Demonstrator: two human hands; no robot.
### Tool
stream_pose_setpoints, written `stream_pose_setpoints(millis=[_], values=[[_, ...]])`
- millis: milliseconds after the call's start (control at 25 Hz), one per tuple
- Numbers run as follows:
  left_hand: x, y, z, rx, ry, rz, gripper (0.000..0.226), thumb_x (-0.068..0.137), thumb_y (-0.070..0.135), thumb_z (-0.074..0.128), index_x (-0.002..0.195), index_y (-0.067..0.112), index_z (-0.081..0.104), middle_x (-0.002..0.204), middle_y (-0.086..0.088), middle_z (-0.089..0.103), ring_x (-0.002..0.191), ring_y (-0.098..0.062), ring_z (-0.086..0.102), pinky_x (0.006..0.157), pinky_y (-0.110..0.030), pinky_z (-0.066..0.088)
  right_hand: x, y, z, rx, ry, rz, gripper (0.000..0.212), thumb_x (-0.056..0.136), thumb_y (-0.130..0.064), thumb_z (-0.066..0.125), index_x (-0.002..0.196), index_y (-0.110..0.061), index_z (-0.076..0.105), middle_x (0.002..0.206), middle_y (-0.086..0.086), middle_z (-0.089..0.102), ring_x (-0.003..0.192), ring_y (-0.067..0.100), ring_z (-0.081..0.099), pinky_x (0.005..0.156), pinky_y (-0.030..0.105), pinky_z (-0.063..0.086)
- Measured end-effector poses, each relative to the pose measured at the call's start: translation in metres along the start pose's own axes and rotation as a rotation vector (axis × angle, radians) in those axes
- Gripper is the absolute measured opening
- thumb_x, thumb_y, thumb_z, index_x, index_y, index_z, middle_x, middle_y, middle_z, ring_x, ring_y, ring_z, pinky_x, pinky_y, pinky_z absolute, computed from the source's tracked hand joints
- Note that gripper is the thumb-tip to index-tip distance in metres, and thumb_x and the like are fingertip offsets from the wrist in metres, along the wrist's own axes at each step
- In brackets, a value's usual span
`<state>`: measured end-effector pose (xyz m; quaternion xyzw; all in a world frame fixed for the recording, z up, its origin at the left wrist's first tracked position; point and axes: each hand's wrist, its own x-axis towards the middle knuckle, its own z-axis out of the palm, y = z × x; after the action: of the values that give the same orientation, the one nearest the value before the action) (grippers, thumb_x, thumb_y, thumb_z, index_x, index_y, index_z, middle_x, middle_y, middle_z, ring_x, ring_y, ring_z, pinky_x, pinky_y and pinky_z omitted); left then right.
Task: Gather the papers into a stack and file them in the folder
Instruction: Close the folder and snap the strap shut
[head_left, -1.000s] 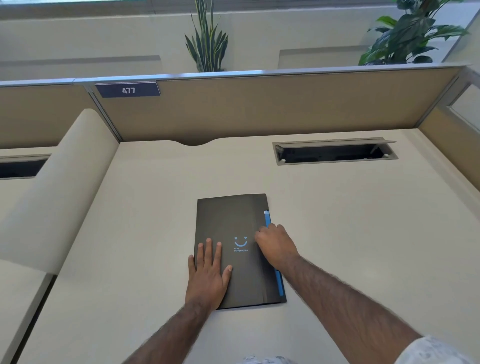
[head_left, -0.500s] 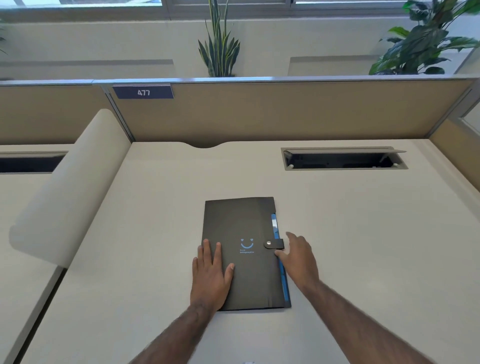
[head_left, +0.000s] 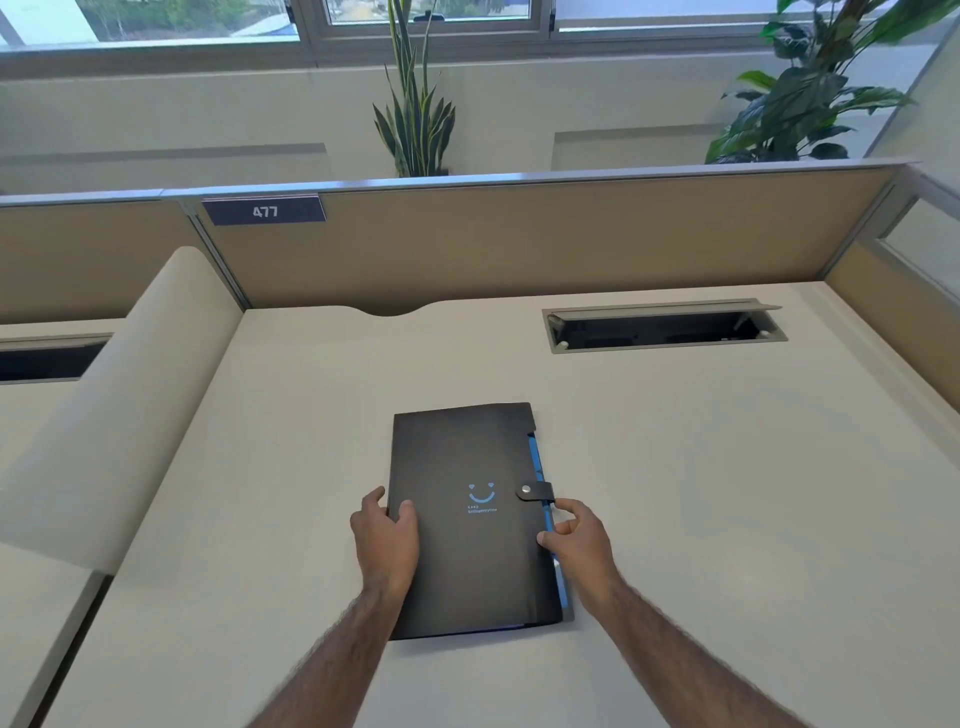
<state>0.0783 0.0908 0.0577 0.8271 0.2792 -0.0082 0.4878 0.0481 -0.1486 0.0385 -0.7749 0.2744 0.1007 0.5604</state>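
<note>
Black folder (head_left: 467, 519) closed, strap (head_left: 535, 490) snapped, flat near bench (head_left: 727, 467) front edge. No loose papers visible; filing appears done. Left hand (head_left: 385, 540) fingers clamped on left edge. Right hand (head_left: 579, 538) fingers loosely curled against right edge.

Both forearms bare and hairy — no sleeves, apparently; hands ungloved.

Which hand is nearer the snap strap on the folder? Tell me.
Right. The right hand sits just below the snap strap at the folder edge; the left hand grips the opposite edge.
</note>
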Motion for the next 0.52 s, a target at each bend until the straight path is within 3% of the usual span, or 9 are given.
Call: stream_pose_setpoints(millis=[120, 240, 520], values=[[0.008, 0.018, 0.0, -0.041, 0.025, 0.099, 0.043, 0.093, 0.009, 0.054, 0.136, 0.009, 0.057, 0.124, -0.012, 0.053, 0.108, -0.029, 0.058, 0.094, -0.035, 0.046, 0.008, -0.011, -0.001, 0.084, -0.01, -0.017, 0.058, 0.087, 0.002, 0.069, 0.14, -0.015, 0.052, 0.082, 0.003, 0.065, 0.074, 0.011, 0.064, 0.051, 0.009, 0.046], [0.024, 0.037, 0.007, -0.008, 0.021, 0.186, 0.046, 0.089, -0.007, 0.049, 0.131, 0.003, 0.063, 0.13, -0.018, 0.054, 0.121, -0.031, 0.055, 0.111, -0.037, 0.042, 0.027, -0.035, -0.005, 0.087, 0.017, -0.054, 0.061, 0.087, 0.002, 0.068, 0.143, -0.017, 0.051, 0.087, 0.006, 0.065, 0.074, 0.013, 0.064, 0.057, 0.017, 0.05], [0.086, 0.091, 0.038, -0.012, 0.01, 0.308, 0.045, 0.086, -0.013, 0.047, 0.121, 0.004, 0.069, 0.128, -0.017, 0.06, 0.125, -0.027, 0.055, 0.114, -0.038, 0.041, 0.108, -0.103, -0.014, -0.016, 0.13, -0.143, 0.062, 0.085, 0.002, 0.067, 0.143, -0.015, 0.052, 0.075, -0.004, 0.058, 0.067, 0.009, 0.059, 0.056, 0.019, 0.043]])
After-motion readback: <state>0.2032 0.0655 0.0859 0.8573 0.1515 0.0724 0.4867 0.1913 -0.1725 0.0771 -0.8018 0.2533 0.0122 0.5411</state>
